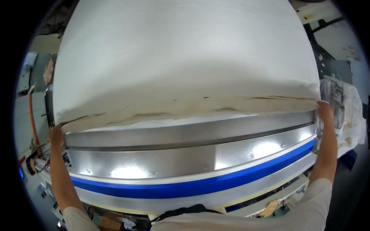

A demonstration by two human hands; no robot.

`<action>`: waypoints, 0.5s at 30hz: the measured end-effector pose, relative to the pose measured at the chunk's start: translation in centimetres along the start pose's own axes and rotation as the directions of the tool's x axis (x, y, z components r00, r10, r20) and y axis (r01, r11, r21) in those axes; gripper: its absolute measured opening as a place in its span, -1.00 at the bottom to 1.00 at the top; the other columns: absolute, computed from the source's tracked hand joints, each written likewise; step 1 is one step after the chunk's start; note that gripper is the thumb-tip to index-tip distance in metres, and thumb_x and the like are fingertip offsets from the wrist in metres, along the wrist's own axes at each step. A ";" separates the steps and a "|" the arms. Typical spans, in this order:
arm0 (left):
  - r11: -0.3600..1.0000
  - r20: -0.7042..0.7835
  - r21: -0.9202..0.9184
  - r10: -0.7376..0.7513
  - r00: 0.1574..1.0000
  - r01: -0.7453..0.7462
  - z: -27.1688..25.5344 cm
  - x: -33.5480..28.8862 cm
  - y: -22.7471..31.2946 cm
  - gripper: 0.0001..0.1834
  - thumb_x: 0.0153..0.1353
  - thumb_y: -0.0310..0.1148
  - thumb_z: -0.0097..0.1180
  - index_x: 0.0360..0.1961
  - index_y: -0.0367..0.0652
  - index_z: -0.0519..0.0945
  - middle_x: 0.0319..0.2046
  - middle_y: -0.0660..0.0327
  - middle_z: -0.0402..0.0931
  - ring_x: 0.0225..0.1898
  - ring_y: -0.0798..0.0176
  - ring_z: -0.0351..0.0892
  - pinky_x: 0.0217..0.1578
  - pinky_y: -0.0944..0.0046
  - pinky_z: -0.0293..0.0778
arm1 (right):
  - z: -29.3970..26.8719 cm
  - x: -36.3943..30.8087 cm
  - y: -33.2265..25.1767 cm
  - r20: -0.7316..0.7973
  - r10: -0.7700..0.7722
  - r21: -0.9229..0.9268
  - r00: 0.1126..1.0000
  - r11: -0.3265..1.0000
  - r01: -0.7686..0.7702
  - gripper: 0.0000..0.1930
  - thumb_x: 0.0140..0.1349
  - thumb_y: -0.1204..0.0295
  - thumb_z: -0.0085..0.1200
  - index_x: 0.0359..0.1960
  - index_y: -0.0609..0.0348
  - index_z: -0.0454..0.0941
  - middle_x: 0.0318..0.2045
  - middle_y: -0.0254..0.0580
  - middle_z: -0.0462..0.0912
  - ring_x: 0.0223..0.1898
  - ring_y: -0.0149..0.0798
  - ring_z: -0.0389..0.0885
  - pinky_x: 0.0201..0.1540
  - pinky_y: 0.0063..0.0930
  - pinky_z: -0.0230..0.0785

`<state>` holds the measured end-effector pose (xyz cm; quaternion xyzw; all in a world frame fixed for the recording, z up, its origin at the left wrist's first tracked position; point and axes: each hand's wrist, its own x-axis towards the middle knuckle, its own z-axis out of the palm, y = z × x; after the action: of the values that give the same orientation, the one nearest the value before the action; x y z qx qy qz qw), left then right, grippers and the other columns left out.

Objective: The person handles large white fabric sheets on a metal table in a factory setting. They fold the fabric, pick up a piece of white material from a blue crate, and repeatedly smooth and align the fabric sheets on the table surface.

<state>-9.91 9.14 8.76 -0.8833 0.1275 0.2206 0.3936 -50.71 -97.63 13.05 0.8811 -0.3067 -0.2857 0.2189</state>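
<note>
A wide white sheet of cloth spreads away from me, with its near edge folded into a long cream strip that sags and creases along its length. At the left end of that edge my left hand is closed on the cloth. My right hand grips the opposite corner, its fingers partly hidden by the cloth. Both arms are stretched wide apart. Just below the cloth edge runs a shiny metal ledge with a dark groove across it.
In front of my body, a blue band and a pale rail border the metal ledge. Crumpled translucent plastic sheeting lies beyond my right arm. An orange hose or cord hangs at the left. A cardboard box sits low at the left.
</note>
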 end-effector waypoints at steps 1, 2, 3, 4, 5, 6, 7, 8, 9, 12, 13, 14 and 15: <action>0.999 -0.071 -0.047 -0.002 0.998 -0.001 0.2 -1.2 -1.9 -0.55 0.21 -0.54 -0.13 0.13 0.04 0.41 0.02 0.10 0.48 0.08 -0.01 0.43 0.10 0.04 0.36 | -0.3 -0.2 1.3 -0.065 -0.031 0.023 0.997 0.999 0.033 -0.69 0.17 0.43 -0.06 -0.05 -0.02 0.57 -0.10 -0.17 0.63 -0.01 -0.11 0.56 0.18 -0.17 0.22; 0.995 -0.118 -0.073 -0.070 0.991 0.062 -2.7 -1.4 0.3 -0.60 0.23 -0.52 -0.16 0.07 0.04 0.48 -0.02 0.13 0.52 0.04 0.04 0.46 0.14 0.07 0.32 | -0.6 -1.6 3.3 -0.105 -0.034 0.017 0.994 0.999 0.036 -0.71 0.15 0.43 -0.05 -0.10 0.00 0.59 -0.14 -0.12 0.64 -0.04 -0.08 0.57 0.16 -0.17 0.24; 0.985 -0.165 -0.098 -0.154 0.974 0.139 -6.7 -2.5 2.5 -0.62 0.25 -0.50 -0.20 0.01 0.04 0.55 -0.07 0.16 0.56 0.01 0.09 0.48 0.18 0.10 0.28 | -1.6 -2.6 4.5 -0.094 -0.035 0.002 0.995 0.999 0.036 -0.70 0.13 0.45 -0.04 -0.09 0.01 0.58 -0.15 -0.08 0.64 -0.06 -0.05 0.57 0.14 -0.16 0.25; 0.982 -0.169 -0.122 -0.166 0.971 0.147 -7.0 -3.9 -0.1 -0.62 0.24 -0.50 -0.19 0.02 0.04 0.54 -0.07 0.15 0.55 0.01 0.08 0.48 0.16 0.09 0.30 | -2.4 -2.7 4.7 -0.093 -0.063 -0.002 0.994 0.998 0.063 -0.69 0.10 0.46 -0.04 -0.09 0.02 0.57 -0.15 -0.03 0.63 -0.08 -0.03 0.57 0.13 -0.15 0.26; 0.980 -0.169 -0.148 -0.161 0.972 0.136 -6.5 -4.7 -2.8 -0.61 0.24 -0.51 -0.18 0.02 0.04 0.54 -0.07 0.13 0.55 0.01 0.06 0.48 0.14 0.07 0.32 | -1.9 -2.7 6.3 -0.136 -0.094 -0.020 0.986 0.996 0.092 -0.69 0.09 0.47 -0.02 -0.09 0.03 0.57 -0.17 -0.03 0.63 -0.09 -0.02 0.56 0.10 -0.14 0.26; 0.978 -0.169 -0.181 -0.136 0.976 0.105 -5.6 -5.2 -4.2 -0.61 0.23 -0.51 -0.17 0.03 0.04 0.54 -0.07 0.12 0.55 0.01 0.04 0.47 0.11 0.06 0.34 | -0.5 -2.7 9.7 -0.165 -0.117 -0.052 0.979 0.993 0.110 -0.68 0.08 0.47 -0.01 -0.09 0.03 0.56 -0.19 -0.03 0.63 -0.09 -0.02 0.56 0.08 -0.13 0.27; 0.987 -0.160 -0.149 -0.087 0.983 0.063 -5.5 -6.0 -4.4 -0.61 0.21 -0.51 -0.16 0.03 0.03 0.54 -0.07 0.11 0.55 0.00 0.01 0.48 0.09 0.05 0.36 | 0.7 -3.5 12.0 -0.181 -0.141 -0.089 0.973 0.988 0.126 -0.68 0.07 0.48 0.00 -0.09 0.04 0.56 -0.21 -0.02 0.63 -0.10 -0.01 0.55 0.06 -0.12 0.28; 0.993 -0.146 -0.110 -0.046 0.988 0.030 -6.1 -7.5 -4.6 -0.61 0.19 -0.51 -0.14 0.02 0.01 0.54 -0.08 0.10 0.55 -0.02 -0.01 0.49 0.06 0.04 0.37 | 1.3 -4.3 12.3 -0.181 -0.194 -0.089 0.964 0.980 0.180 -0.68 0.06 0.49 0.01 -0.10 0.04 0.55 -0.23 -0.04 0.62 -0.11 -0.01 0.55 0.05 -0.11 0.28; 0.997 -0.131 -0.074 -0.005 0.991 -0.005 -6.1 -8.9 -4.8 -0.61 0.18 -0.50 -0.12 0.02 0.00 0.54 -0.09 0.08 0.56 -0.03 -0.03 0.49 0.04 0.03 0.39 | 1.8 -5.2 12.7 -0.181 -0.245 -0.089 0.952 0.969 0.232 -0.67 0.04 0.50 0.02 -0.10 0.05 0.55 -0.24 -0.07 0.62 -0.12 -0.01 0.54 0.03 -0.09 0.28; 0.991 -0.104 -0.118 0.043 0.994 -0.055 -1.4 -12.6 -5.0 -0.65 0.11 -0.50 -0.08 -0.09 -0.03 0.60 -0.19 0.06 0.58 -0.10 -0.06 0.52 -0.02 0.04 0.41 | 4.7 -8.9 13.2 -0.097 -0.327 -0.170 0.940 0.936 0.309 -0.65 0.02 0.50 0.05 -0.09 0.04 0.54 -0.26 -0.13 0.61 -0.15 -0.03 0.54 0.03 -0.09 0.27; 0.991 -0.060 -0.116 0.054 0.997 -0.060 0.0 -13.9 -4.5 -0.66 0.10 -0.49 -0.07 -0.12 -0.03 0.62 -0.21 0.06 0.59 -0.11 -0.06 0.53 -0.02 0.04 0.42 | 5.9 -10.3 13.4 -0.055 -0.338 -0.210 0.940 0.924 0.320 -0.65 0.01 0.50 0.06 -0.09 0.03 0.54 -0.27 -0.15 0.61 -0.16 -0.04 0.55 0.03 -0.09 0.27; 0.989 -0.002 -0.120 0.089 0.996 -0.089 1.6 -15.9 -4.1 -0.67 0.08 -0.50 -0.05 -0.15 -0.03 0.63 -0.22 0.07 0.59 -0.11 -0.04 0.54 0.00 0.03 0.40 | 6.3 -11.4 11.8 0.010 -0.376 -0.186 0.926 0.910 0.371 -0.66 0.00 0.51 0.03 -0.13 0.03 0.57 -0.28 -0.13 0.62 -0.17 -0.05 0.56 0.00 -0.13 0.30; 0.984 0.053 -0.129 0.130 0.990 -0.122 3.3 -17.8 -3.6 -0.68 0.06 -0.50 -0.04 -0.18 -0.02 0.65 -0.22 0.08 0.59 -0.11 -0.01 0.54 0.02 0.03 0.39 | 6.8 -12.8 10.7 0.077 -0.410 -0.161 0.909 0.895 0.417 -0.67 -0.01 0.53 0.00 -0.16 0.02 0.60 -0.30 -0.11 0.64 -0.18 -0.06 0.57 -0.04 -0.17 0.33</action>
<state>-24.90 14.89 17.81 -0.8893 0.1569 0.2795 0.3263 -67.79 -98.20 18.75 0.8975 -0.0908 -0.3694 0.2231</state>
